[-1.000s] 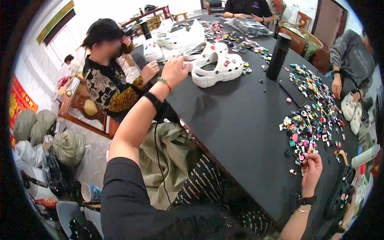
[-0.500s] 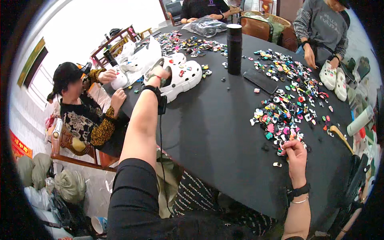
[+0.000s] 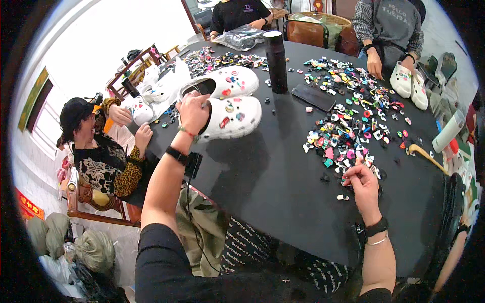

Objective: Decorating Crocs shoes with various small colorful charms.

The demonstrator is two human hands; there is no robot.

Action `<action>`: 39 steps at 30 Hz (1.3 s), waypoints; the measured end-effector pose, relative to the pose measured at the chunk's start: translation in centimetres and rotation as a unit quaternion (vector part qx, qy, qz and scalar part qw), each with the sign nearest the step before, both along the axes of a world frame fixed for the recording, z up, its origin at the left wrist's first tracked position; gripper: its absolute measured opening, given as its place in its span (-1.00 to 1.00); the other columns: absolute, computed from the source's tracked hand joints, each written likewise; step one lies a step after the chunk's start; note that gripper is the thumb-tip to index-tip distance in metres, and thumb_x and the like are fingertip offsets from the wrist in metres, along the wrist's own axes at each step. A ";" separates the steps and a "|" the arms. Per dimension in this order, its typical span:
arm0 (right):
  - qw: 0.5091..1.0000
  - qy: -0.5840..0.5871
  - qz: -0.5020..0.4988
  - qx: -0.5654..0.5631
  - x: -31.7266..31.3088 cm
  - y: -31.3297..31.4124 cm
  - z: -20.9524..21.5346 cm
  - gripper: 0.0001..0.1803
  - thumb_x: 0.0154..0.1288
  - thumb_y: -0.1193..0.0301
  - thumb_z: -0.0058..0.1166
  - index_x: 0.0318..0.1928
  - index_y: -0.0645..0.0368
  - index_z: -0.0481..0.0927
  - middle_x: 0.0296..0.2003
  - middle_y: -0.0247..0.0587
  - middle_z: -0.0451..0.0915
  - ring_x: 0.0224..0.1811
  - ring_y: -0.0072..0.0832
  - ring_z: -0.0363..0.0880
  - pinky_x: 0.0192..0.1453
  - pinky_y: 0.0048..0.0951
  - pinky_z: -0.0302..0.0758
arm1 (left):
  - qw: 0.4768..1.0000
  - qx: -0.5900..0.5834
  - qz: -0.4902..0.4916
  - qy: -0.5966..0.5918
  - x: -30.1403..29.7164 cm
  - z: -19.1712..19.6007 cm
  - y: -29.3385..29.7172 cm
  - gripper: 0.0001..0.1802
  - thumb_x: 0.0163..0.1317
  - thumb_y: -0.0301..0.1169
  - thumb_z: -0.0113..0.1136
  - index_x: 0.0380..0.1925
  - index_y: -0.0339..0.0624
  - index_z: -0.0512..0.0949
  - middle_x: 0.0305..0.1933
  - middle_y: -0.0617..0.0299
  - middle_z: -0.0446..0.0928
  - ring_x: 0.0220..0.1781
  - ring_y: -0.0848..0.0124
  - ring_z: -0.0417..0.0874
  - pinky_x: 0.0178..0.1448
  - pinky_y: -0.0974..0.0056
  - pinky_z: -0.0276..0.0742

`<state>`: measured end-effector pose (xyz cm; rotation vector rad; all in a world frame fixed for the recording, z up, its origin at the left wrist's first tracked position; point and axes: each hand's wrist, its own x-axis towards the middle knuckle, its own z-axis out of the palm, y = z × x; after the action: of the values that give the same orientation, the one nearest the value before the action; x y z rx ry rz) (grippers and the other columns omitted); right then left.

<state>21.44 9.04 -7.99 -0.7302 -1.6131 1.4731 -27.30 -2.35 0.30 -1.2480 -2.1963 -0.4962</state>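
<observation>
On the left of the dark table, my left hand (image 3: 193, 112) grips the heel end of a white clog (image 3: 243, 121) with colourful charms on its top. A second white clog (image 3: 237, 80), likewise decorated, lies against it on the far side; my fingers partly hide both heels. To the right, my right hand (image 3: 366, 191) is closed in a pinch at the near edge of a pile of small shoe charms (image 3: 337, 134). A tiny reddish-green charm (image 3: 345, 180) shows at its fingertips. One pale charm (image 3: 342, 197) lies alone just beside that hand.
A tall black bottle (image 3: 276, 63) stands mid-table, with a dark phone (image 3: 313, 97) lying flat beside it. More charms (image 3: 212, 61) spread along the far left. Co-workers sit at the left, far and far right sides; one handles a white shoe (image 3: 140, 112). White clogs (image 3: 401, 81) rest far right.
My left hand has tilted and pulled the clogs nearer, so their decorated tops face me more. My right hand stays pinched by the pile. The whole view has shifted slightly.
</observation>
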 end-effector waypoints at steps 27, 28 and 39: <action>0.989 -0.061 -0.013 0.137 0.1 -1.7 2.3 -0.85 0.34 0.65 -0.08 -0.25 0.26 0.58 -0.37 -0.33 0.59 -0.38 -0.65 0.58 -0.27 -0.59 0.49 | 0.913 -0.171 -0.344 -0.140 18.4 -1.2 -6.9 -0.62 0.03 -0.56 0.28 -0.08 -0.08 0.60 -0.11 0.20 0.55 0.09 0.16 0.51 0.25 0.09 0.25; 0.988 -0.062 -0.011 0.139 0.2 -1.6 2.3 -0.85 0.34 0.65 -0.08 -0.25 0.26 0.58 -0.37 -0.33 0.59 -0.38 -0.65 0.58 -0.27 -0.59 0.49 | 0.913 -0.169 -0.343 -0.141 18.4 -1.2 -6.8 -0.62 0.03 -0.56 0.28 -0.08 -0.08 0.60 -0.11 0.20 0.55 0.09 0.16 0.51 0.25 0.09 0.25; 0.976 -0.083 -0.029 0.197 0.4 -1.5 2.5 -0.86 0.32 0.67 -0.07 -0.23 0.28 0.57 -0.37 -0.29 0.60 -0.39 -0.60 0.60 -0.27 -0.55 0.52 | 0.931 -0.161 -0.298 -0.138 19.2 -1.4 -6.7 -0.57 0.09 -0.49 0.26 0.04 -0.10 0.55 -0.08 0.08 0.53 0.11 0.07 0.49 0.24 0.08 0.28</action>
<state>21.85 7.55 -5.50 -0.6764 -1.9194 1.0249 -8.11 -9.02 -1.11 -2.1644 -2.1508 -0.5852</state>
